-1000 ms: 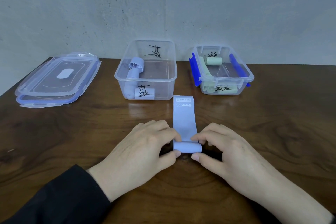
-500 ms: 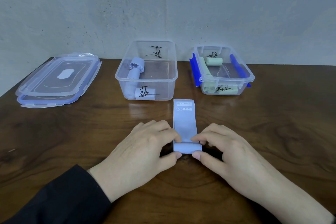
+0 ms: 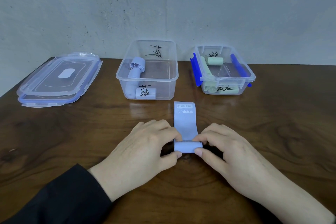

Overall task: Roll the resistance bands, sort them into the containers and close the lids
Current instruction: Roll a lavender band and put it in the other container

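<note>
A pale blue resistance band (image 3: 185, 123) lies flat on the wooden table (image 3: 72, 132), its near end wound into a roll. My left hand (image 3: 145, 152) pinches the roll's left end between thumb and fingers. My right hand (image 3: 229, 152) pinches its right end the same way. Behind it stands an open clear container (image 3: 147, 80) holding rolled blue bands. To the right, a smaller open container (image 3: 225, 78) with blue clips holds green rolled bands. Two stacked clear lids (image 3: 58, 82) lie at the far left.
A grey wall runs just behind the containers. The table's left edge slants away near the lids. Bare wood shows to the right of the green-band container and in front of my hands.
The flat part of the band has grown shorter as the roll took in more of it; its far end has slid toward me. Both hands stay in place on the roll.
</note>
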{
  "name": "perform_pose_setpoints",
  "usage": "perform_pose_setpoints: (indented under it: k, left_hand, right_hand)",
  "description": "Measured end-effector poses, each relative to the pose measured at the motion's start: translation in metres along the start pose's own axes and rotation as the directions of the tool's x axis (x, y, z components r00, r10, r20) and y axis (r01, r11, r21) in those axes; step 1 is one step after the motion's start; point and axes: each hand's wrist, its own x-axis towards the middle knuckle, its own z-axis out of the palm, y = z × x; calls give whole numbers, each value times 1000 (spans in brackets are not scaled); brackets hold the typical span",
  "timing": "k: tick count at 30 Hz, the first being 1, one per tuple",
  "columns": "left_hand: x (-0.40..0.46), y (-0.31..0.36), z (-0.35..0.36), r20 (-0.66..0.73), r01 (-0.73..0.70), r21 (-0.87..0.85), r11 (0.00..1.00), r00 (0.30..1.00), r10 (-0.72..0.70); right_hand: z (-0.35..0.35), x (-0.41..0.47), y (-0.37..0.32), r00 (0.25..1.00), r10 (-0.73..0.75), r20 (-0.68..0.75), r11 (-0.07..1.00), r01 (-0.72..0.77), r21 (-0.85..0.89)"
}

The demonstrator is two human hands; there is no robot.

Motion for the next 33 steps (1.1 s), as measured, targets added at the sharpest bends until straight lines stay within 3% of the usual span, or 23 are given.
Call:
perform_pose_setpoints:
  k: [33]
  left_hand:
    - [0,2,-1,-3,16,17,1000,1000,-16]
  right_hand:
    - [1,0,1,1000,12,-11,1000,-12,7]
